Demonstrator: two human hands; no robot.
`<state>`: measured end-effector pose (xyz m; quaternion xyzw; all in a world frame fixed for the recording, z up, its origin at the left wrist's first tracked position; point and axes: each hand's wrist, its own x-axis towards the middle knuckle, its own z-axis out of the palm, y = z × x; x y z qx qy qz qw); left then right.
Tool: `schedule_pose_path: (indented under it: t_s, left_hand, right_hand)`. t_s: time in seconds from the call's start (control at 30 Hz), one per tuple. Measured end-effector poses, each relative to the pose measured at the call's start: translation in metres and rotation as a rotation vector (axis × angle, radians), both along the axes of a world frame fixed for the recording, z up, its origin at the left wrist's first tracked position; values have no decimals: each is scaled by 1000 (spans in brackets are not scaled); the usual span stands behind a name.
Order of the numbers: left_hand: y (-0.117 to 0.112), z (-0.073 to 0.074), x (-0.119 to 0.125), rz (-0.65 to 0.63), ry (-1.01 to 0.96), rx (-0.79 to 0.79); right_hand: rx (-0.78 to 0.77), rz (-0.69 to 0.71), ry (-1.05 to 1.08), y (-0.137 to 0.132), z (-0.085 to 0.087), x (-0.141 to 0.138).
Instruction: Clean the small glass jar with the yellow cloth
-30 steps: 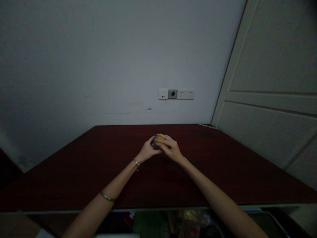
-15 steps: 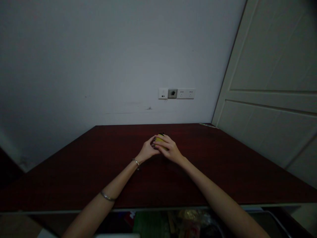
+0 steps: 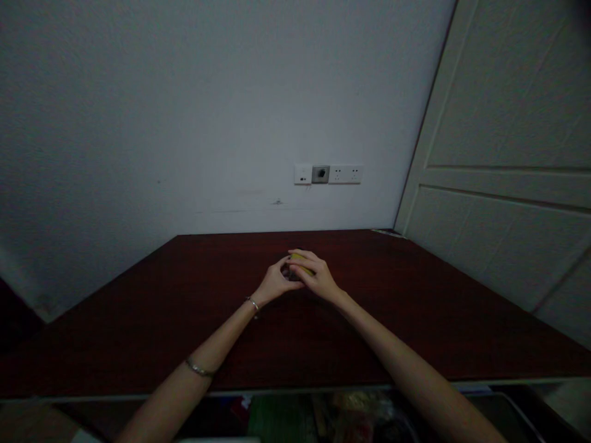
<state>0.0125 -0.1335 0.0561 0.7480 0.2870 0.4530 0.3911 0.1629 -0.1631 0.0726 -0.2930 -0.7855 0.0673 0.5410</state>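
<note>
Under the bench (image 3: 415, 295)'s near edge, a compartment (image 3: 215, 415) holds a green item (image 3: 281, 418) and crinkled plastic (image 3: 357, 403); forearms converge, left hand (image 3: 274, 283) and right hand (image 3: 322, 280) closed around a yellow object (image 3: 303, 269) over the bench's far middle

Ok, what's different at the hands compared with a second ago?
Only a slight change: the small yellow-and-dark object seems a little turned between the left hand and the right hand; which way, I can't tell. Nothing was let go or newly taken hold of. Both hands stay nearly in place above the dark red tabletop.
</note>
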Motion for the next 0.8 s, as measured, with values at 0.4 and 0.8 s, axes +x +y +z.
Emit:
schedule_pose_path:
  t_s: [0.4,0.8]
  left_hand:
    - [7,0,-3,43,-78,-13]
    - [7,-1,-1,101,12,15]
  right_hand:
    - [-78,7,134,16,13,-14]
    - [127,26,-189,1,4,0]
